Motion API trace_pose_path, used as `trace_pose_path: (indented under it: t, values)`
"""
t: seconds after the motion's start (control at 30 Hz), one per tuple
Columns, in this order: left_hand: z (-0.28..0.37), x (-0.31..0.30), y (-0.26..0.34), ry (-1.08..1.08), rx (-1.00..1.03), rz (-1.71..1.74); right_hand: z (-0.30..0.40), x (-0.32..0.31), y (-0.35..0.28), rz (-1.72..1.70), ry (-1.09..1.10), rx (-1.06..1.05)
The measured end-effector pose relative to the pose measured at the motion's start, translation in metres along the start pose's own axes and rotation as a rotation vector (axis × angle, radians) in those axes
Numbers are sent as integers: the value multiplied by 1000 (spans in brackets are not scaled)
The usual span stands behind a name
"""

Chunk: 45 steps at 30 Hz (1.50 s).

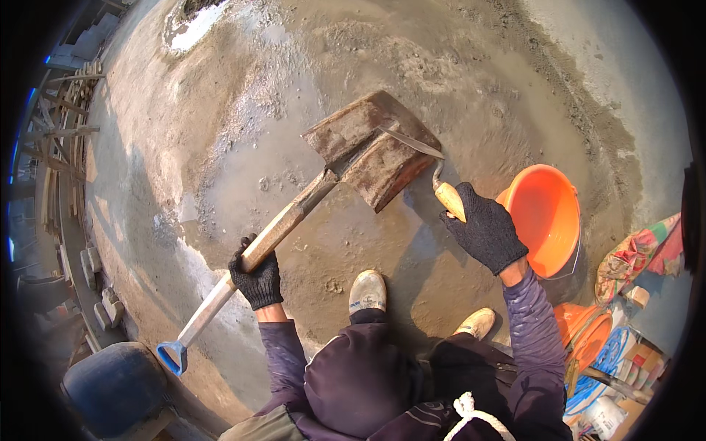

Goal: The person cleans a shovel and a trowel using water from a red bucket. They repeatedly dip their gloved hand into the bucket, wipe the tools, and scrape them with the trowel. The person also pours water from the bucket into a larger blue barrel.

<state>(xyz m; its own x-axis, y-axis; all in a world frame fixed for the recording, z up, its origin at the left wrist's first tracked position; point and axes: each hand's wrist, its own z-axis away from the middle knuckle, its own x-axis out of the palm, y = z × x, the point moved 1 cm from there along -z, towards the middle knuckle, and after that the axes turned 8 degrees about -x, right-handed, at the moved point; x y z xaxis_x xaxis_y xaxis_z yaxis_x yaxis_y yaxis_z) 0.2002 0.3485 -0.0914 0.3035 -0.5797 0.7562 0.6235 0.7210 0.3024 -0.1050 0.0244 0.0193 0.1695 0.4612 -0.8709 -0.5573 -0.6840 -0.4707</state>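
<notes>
My left hand [258, 275], in a black knit glove, grips the wooden shaft of a shovel [295, 212]. Mud stains the square metal blade [380, 149], which points up and to the right; a blue D-handle [174, 357] ends the shaft at lower left. In my gloved right hand [485, 229] is a trowel by its wooden handle [450, 201]. The steel trowel blade [412, 142] lies over the shovel blade and appears to touch it. Right beside that hand, an orange bucket [543, 220] tips on its side with its mouth facing me.
Wet, muddy concrete [309, 264] surrounds my shoes [368, 292]. A blue barrel [116, 386] stands at lower left, near concrete blocks [109, 308] and stacked timber [71, 143]. At lower right are a second orange bucket [587, 331], coiled blue hose [612, 353] and a patterned cloth [629, 256].
</notes>
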Motion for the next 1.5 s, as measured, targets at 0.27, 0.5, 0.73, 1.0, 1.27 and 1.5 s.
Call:
trace_pose_path:
  t: [0.27,0.5,0.73,1.0,1.27,1.5]
  values:
    - [-18,83,19,-363,268,-305,22,9,-37,-5,-4,-146]
    - [-19,125,13,-470,344,-471,30,23,-3,154,62,82]
    - [-18,135,13,-457,321,-450,30,30,-7,57,22,71]
    - [-19,136,11,-390,365,-438,26,22,-8,64,53,31]
    - [-12,142,10,-492,294,-382,31,-1,-35,252,45,-80]
    - [3,163,3,-513,244,-337,35,-21,-42,482,4,-17]
